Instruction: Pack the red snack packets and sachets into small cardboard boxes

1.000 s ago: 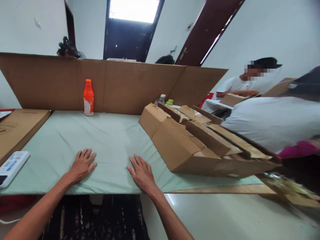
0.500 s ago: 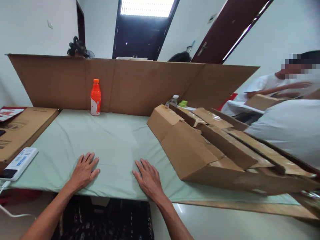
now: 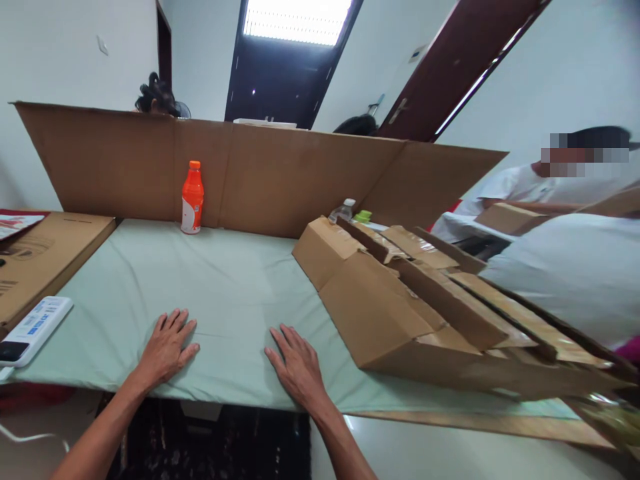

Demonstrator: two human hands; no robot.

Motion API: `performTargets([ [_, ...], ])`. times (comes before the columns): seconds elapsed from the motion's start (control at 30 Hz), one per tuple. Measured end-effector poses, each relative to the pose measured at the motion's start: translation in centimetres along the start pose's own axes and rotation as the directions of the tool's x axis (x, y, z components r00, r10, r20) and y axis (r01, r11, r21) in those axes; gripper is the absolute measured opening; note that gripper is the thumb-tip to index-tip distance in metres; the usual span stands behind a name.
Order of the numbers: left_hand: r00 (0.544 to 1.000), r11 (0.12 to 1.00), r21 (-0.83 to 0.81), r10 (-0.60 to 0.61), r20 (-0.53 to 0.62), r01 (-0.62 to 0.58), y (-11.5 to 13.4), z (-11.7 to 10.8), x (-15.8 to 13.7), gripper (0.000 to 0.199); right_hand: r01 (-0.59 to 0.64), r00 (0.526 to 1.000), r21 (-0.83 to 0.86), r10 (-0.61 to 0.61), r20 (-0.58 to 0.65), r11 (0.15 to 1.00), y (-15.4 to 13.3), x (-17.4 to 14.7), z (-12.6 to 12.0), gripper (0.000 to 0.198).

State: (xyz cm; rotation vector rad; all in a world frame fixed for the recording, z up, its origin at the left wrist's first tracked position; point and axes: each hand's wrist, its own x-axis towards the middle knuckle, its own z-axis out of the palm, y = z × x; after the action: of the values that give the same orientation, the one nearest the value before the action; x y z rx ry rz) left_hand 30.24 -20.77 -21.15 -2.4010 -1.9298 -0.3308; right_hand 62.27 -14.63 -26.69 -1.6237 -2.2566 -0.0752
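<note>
My left hand (image 3: 167, 348) lies flat, palm down, on the pale green cloth (image 3: 225, 287) that covers the table, fingers spread and holding nothing. My right hand (image 3: 296, 363) rests flat on the same cloth about a hand's width to the right, also with nothing in it. Just right of it lies a row of flattened brown cardboard boxes (image 3: 400, 307), leaning one on another; my right hand does not touch them.
An orange drink bottle (image 3: 192, 197) stands at the back against a long cardboard wall (image 3: 280, 177). A white power strip (image 3: 33, 322) and a flat carton (image 3: 45, 257) lie at left. People in white shirts (image 3: 565, 280) work at right.
The view has shifted slightly. Both hands stay flat on the cloth in the same places.
</note>
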Motion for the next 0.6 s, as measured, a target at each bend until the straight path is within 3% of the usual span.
performTargets([
  [0.6, 1.0, 1.0, -0.017, -0.008, 0.007, 0.008, -0.38, 0.3, 0.0, 0.047, -0.002, 1.0, 0.025, 0.002, -0.015, 1.0, 0.08, -0.06, 0.18, 0.045],
])
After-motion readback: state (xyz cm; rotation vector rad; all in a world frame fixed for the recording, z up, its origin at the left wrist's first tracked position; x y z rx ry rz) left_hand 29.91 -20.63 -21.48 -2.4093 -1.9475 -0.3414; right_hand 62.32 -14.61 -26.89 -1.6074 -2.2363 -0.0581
